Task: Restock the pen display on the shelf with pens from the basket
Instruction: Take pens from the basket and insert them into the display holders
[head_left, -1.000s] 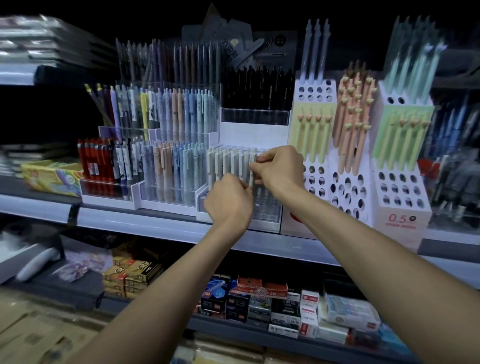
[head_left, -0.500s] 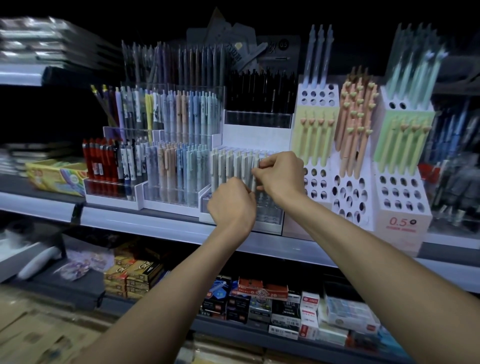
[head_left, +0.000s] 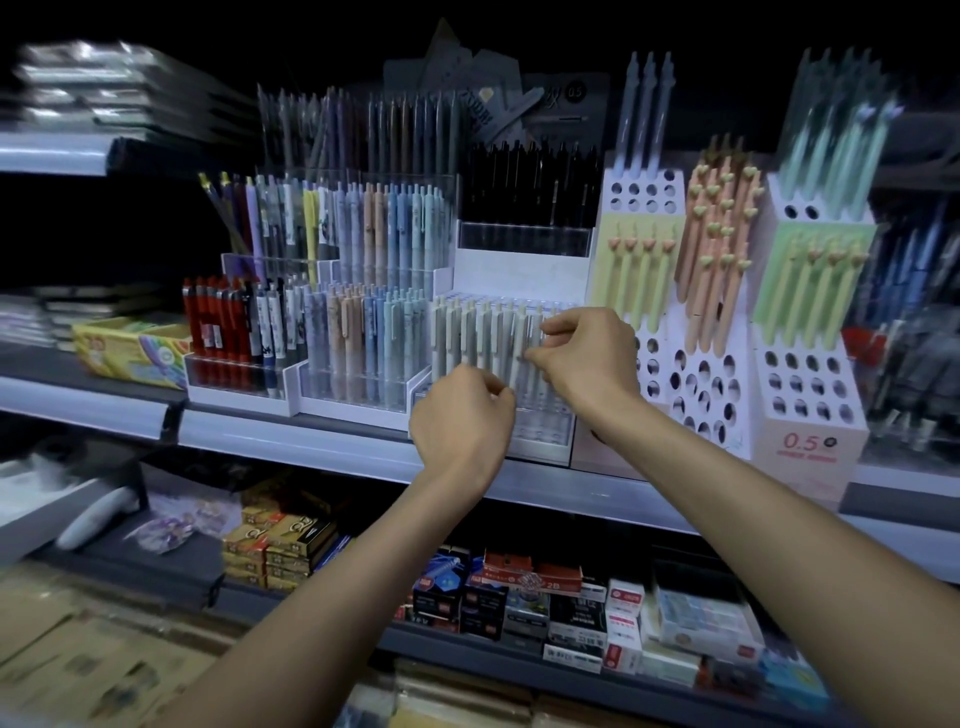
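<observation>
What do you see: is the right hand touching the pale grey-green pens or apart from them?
Touching. The head view shows the right hand pinching one of the pale grey-green pens between thumb and fingertips, no gap visible.

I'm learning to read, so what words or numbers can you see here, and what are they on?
"0.5" on the front of the pink pen stand.
"2B" on the red box on the lower shelf.
"0.5", faintly, on the dark card up top.
Print on the other boxes is too blurred to read.
</observation>
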